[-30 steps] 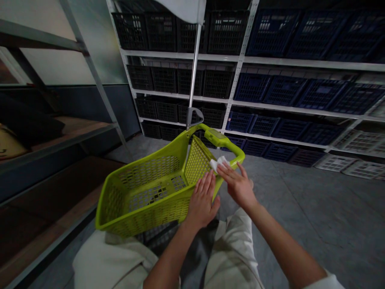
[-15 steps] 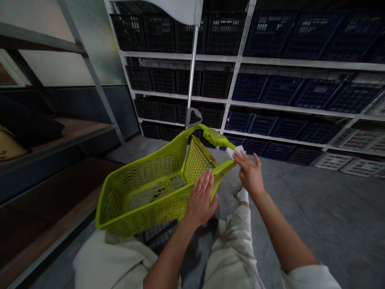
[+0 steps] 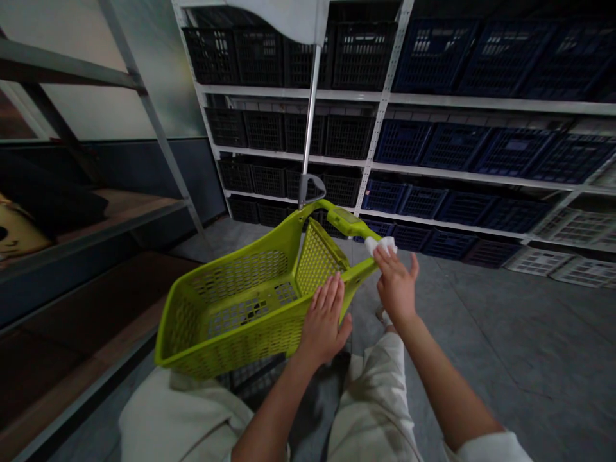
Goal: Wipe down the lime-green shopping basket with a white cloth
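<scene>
Grip of the right hand point(image 3: 397, 285): its fingers are bunched over a white cloth point(image 3: 382, 245), holding it at the near bend of the green handle point(image 3: 366, 232). One finger on the outer side sticks out away from the others, and the thumb is hidden. Grip of the left hand point(image 3: 325, 321): the hand lies flat, palm down, fingers side by side with their tips on the near rim of the cart, thumb spread to the right. It pinches nothing that can be seen.

The yellow-green shopping cart point(image 3: 228, 350) stands just before the person's light trousers point(image 3: 370, 398), its basket pointing left and its handle end to the right. Its walls and bottom are pierced with rows of holes, and a perforated flap point(image 3: 320, 256) stands tilted at the handle end. At the far corner near the handle, a metal pole point(image 3: 312, 109) rises beside a grey loop point(image 3: 315, 186) and carries a pale panel point(image 3: 298, 19), cut off by the top edge of the view.

Behind the cart, white shelves point(image 3: 380, 109) hold black crates point(image 3: 303, 131) on the left, blue crates point(image 3: 457, 146) further right and white crates point(image 3: 539, 262) low at the far right. On the left, a brown shelf point(image 3: 129, 199) bears a dark bundle point(image 3: 48, 192) and a yellow item point(image 3: 22, 231). Grey floor point(image 3: 481, 333) spreads to the right.
</scene>
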{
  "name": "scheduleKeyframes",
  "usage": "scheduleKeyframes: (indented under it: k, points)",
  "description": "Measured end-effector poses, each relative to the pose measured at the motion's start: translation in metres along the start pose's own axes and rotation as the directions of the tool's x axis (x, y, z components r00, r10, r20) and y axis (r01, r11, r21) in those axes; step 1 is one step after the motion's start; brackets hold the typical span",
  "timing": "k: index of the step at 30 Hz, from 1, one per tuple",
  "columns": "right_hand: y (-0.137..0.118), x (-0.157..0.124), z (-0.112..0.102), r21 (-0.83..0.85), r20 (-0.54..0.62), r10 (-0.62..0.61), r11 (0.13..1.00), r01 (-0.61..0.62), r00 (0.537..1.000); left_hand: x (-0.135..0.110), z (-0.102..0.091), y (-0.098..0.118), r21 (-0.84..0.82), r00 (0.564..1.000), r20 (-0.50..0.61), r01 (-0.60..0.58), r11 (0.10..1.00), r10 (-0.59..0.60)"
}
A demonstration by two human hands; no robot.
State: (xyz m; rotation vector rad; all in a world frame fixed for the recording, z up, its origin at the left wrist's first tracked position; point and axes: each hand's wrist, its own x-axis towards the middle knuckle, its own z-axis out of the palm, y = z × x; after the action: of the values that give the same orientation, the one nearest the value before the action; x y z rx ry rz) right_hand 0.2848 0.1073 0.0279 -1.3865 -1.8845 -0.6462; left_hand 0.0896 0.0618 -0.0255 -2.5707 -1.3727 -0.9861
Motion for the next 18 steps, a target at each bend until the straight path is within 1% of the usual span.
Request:
scheduleKeyframes:
  k: [1,2,3,4,5,6,7,9,10,11,12,13,14,15,16,17,18]
  points:
    - [-0.008,-0.004,0.001,0.020,0.030,-0.061,0.998,0.061,0.998,0.000,0.000,0.000,0.004,1.000,-0.001,0.001,1.000,-0.001]
    - [-0.016,-0.008,0.001,0.054,0.068,-0.151,0.988,0.147,0.986,0.000,0.001,0.000,0.011,1.000,-0.001,0.001,1.000,-0.001]
    - [-0.021,-0.011,0.000,0.092,0.101,-0.240,0.969,0.231,0.965,-0.001,0.001,0.000,0.018,1.000,0.001,0.000,1.000,0.000]
    - [-0.022,-0.012,0.000,0.121,0.122,-0.304,0.949,0.290,0.945,-0.001,0.001,0.000,0.024,1.000,0.005,-0.001,1.000,0.001]
    - [-0.019,-0.011,-0.001,0.131,0.131,-0.327,0.941,0.311,0.936,-0.001,0.000,-0.001,0.028,1.000,0.010,-0.003,1.000,0.002]
    - [-0.013,-0.009,-0.002,0.121,0.127,-0.310,0.948,0.296,0.942,-0.001,0.000,-0.001,0.031,1.000,0.013,-0.003,1.000,0.003]
    - [-0.005,-0.005,-0.003,0.097,0.109,-0.259,0.964,0.249,0.960,-0.001,-0.001,-0.001,0.032,1.000,0.015,-0.003,0.999,0.003]
    - [0.008,0.001,-0.004,0.033,0.049,-0.111,0.993,0.109,0.993,-0.001,-0.002,0.000,0.037,1.000,0.018,-0.001,0.999,0.000]
    - [0.010,0.002,-0.004,0.010,0.027,-0.058,0.998,0.058,0.998,0.000,-0.002,0.000,0.041,1.000,0.018,0.002,0.999,-0.003]
    - [0.008,0.001,-0.003,-0.002,0.021,-0.040,0.999,0.040,0.999,0.000,-0.002,0.000,0.046,1.000,0.017,0.004,0.999,-0.005]
    - [0.004,-0.001,-0.003,-0.001,0.036,-0.063,0.998,0.063,0.997,0.000,-0.002,0.001,0.051,1.000,0.016,0.005,0.999,-0.006]
    - [-0.003,-0.004,-0.003,0.013,0.070,-0.123,0.992,0.123,0.990,0.000,-0.001,0.001,0.054,1.000,0.015,0.005,0.999,-0.005]
    - [-0.009,-0.006,-0.003,0.041,0.114,-0.209,0.978,0.205,0.971,-0.001,-0.001,0.001,0.057,1.000,0.014,0.003,0.998,-0.004]
    - [-0.013,-0.008,-0.004,0.075,0.156,-0.294,0.956,0.285,0.943,-0.001,-0.001,0.001,0.061,1.000,0.014,0.000,0.998,-0.001]
    - [-0.014,-0.008,-0.005,0.103,0.186,-0.354,0.935,0.340,0.917,-0.001,-0.001,0.000,0.065,1.000,0.016,-0.002,0.998,0.001]
    - [-0.012,-0.006,-0.007,0.116,0.203,-0.374,0.927,0.357,0.905,-0.001,0.000,0.000,0.068,1.000,0.019,-0.003,0.998,0.002]
    - [-0.007,-0.003,-0.008,0.108,0.205,-0.352,0.936,0.336,0.913,-0.001,-0.001,0.000,0.070,1.000,0.021,-0.003,0.998,0.002]
